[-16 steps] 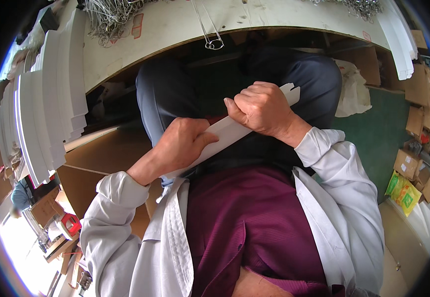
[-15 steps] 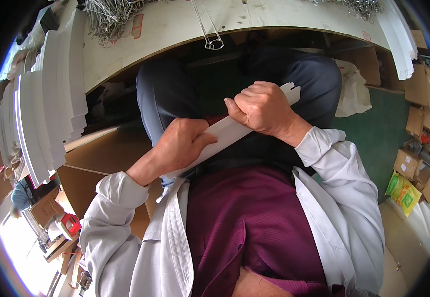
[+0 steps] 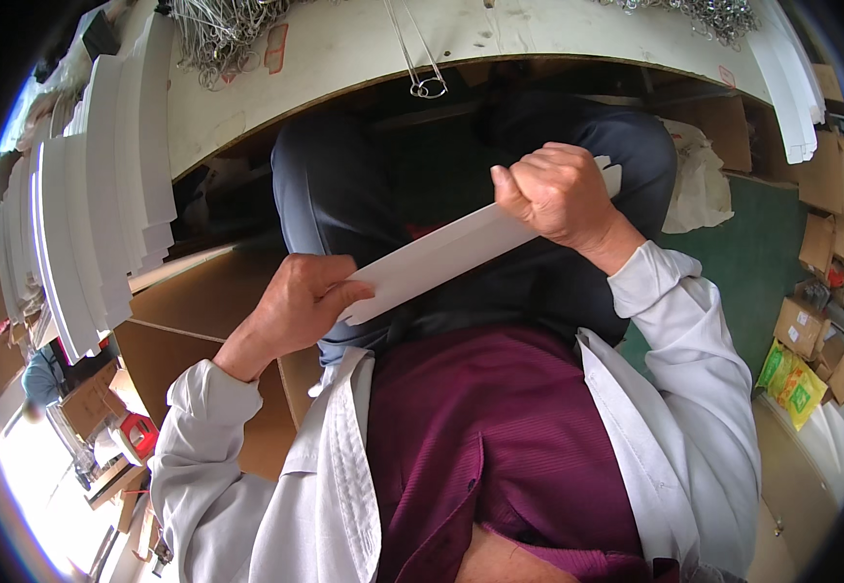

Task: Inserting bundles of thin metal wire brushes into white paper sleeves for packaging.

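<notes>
Over my lap a long flat white strip [image 3: 451, 255], like folded card or thin plastic, slants from lower left up to the right. My left hand [image 3: 301, 299] is closed on its lower left end, thumb lying on top. Around the upper right part my right hand [image 3: 560, 194] is wrapped in a fist. Beyond that fist the strip's notched end [image 3: 612, 177] sticks out. The strip's material and any layers under the hands cannot be made out.
Ahead is a white worktop [image 3: 364, 49] with a tangle of metal wire pieces [image 3: 223, 39] and another wire heap [image 3: 704, 17]. A wire loop [image 3: 427, 87] hangs over its edge. White strips [image 3: 101, 214] are stacked at left; more strips [image 3: 786, 87] overhang at right. An open cardboard box [image 3: 179, 340] stands at lower left.
Both hands have moved apart along the strip, the left toward its lower end, the right up and rightward. More of the strip shows between them, and it has shifted right.
</notes>
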The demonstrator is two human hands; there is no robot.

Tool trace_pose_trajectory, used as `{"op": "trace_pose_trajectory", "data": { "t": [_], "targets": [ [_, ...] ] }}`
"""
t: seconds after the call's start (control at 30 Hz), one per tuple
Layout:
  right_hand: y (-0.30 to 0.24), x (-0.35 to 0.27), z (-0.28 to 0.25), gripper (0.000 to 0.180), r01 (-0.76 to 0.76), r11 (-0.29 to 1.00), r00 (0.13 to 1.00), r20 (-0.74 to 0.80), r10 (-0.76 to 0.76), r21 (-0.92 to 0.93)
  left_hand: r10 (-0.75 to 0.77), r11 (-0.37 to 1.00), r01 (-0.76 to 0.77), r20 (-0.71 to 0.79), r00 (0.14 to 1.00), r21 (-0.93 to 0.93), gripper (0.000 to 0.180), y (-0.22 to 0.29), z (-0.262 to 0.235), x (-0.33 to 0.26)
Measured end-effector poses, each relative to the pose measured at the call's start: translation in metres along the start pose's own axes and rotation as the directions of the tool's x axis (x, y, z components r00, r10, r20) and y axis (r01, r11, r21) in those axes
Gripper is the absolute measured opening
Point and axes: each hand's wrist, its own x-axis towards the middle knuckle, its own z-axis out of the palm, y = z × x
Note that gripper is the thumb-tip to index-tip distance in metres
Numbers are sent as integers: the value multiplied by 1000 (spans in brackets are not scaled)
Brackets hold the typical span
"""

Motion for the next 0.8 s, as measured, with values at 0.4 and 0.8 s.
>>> {"op": "trace_pose_trajectory", "data": {
  "t": [0.4,0.8],
  "targets": [
    [-5,33,-5,42,82,994,994,-66,-87,-69,-108,993,107,20,994,52,28,38,-57,-8],
    [-40,53,17,42,191,981,978,-87,-189,15,4,988,-41,238,971,150,40,53,-7,48]
  ]
}}
